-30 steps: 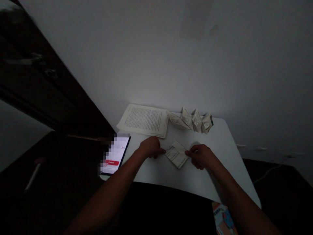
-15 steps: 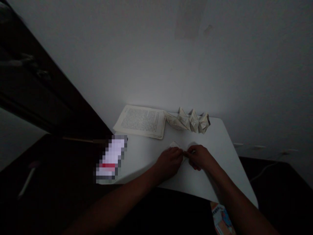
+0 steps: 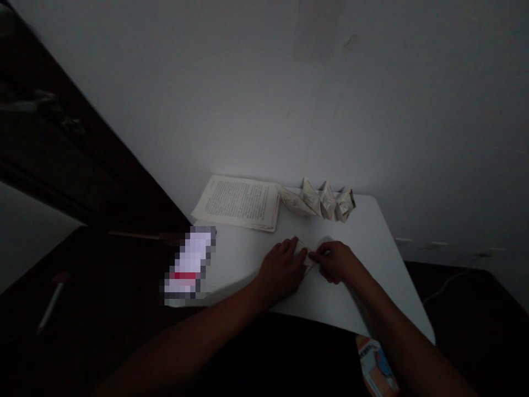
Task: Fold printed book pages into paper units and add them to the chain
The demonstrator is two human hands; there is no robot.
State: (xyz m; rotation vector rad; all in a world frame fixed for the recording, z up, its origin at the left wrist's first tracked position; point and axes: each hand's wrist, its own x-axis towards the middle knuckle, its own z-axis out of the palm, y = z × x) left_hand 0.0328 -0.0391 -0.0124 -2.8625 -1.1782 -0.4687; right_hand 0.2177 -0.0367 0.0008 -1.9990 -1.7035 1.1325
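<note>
Pale, printed paper, and we're down at the desk from the head camera: the folded paper lies right of the middle, toward the near edge, one corner aimed at the far edge (most of it is hidden, so its long axis can't be told). Left hand palm down on it, fingers a little apart; whether they grip, I can't tell. Right hand has thumb and forefinger closed on the paper's right corner, other fingers curled.

Out to the white desk! A stack of pages sits at its far left corner, four paper boats line the far edge, and a pixelated phone lies at the left edge. Behind, a dim grey wall; left, a dark door.

And the change: a second ago the left hand was off to the side, the paper showing as a diamond; now that hand covers it, while the right holds its place.
</note>
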